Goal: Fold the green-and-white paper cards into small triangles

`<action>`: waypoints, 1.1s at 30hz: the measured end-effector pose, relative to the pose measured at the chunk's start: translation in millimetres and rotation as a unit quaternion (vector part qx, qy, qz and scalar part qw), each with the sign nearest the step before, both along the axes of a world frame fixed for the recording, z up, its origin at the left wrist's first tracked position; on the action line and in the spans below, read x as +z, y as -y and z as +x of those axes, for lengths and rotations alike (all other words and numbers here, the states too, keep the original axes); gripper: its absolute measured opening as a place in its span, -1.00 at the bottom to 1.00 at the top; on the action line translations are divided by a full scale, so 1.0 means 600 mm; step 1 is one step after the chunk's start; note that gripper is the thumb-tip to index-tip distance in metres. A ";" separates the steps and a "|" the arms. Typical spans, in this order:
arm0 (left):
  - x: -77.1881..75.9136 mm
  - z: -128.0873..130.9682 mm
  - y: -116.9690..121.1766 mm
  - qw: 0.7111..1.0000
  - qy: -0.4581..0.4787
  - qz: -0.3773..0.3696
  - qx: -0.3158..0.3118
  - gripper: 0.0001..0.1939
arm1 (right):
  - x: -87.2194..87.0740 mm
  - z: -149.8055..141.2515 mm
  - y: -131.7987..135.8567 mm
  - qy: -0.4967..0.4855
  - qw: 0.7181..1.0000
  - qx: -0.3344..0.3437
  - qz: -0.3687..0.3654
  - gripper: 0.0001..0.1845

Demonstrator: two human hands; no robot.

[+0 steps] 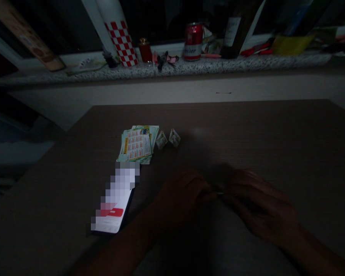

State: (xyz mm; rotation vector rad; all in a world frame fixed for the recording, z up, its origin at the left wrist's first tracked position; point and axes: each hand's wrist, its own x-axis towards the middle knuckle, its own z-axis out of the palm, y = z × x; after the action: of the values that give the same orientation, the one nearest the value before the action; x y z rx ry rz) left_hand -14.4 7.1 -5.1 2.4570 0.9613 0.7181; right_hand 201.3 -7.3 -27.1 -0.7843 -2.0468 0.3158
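Note:
Both hands meet over the dark wooden table (276, 145), in deep shadow. My left hand (184, 191) is closed, thumb and fingers pinched together. Facing it, my right hand (258, 203) is closed too, its fingertips pinching from the other side. A thin pale sliver (220, 193) shows between the fingertips; what it belongs to is hidden and too dark to name. Beyond my left hand lie two small folded paper pieces, a left one (161, 140) and a right one (174, 138). Beside them is a loose stack of printed paper slips (136, 145).
A phone with a lit screen (115, 203) lies left of my left forearm. On the speckled stone sill (97, 76) behind the table stand a red-and-white checkered bottle (122, 42), a red jar (145, 50), a red can (193, 42) and a dark labelled bottle (232, 36).

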 end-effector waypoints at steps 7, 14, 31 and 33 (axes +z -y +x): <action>-0.007 -0.010 0.001 1.000 0.015 0.000 0.022 -0.85 | 0.004 0.009 -0.002 -0.011 1.000 -0.023 -0.015 -0.73; -0.003 -0.002 0.005 0.998 0.004 0.055 0.007 -0.88 | 0.008 0.000 -0.002 -0.012 1.000 0.006 -0.007 -0.71; -0.006 -0.003 0.010 0.997 0.066 0.028 0.000 -0.93 | 0.007 -0.006 -0.002 -0.026 0.999 0.015 -0.023 -0.71; -0.007 -0.003 0.012 0.997 0.073 0.011 0.010 -0.93 | 0.008 -0.007 -0.001 -0.027 0.999 0.003 -0.021 -0.72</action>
State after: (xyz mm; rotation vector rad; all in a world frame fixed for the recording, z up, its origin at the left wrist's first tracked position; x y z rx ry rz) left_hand -16.3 0.0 -9.4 2.3787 0.9277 0.9041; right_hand 197.1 -6.8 -22.1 -0.7870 -1.9970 0.3809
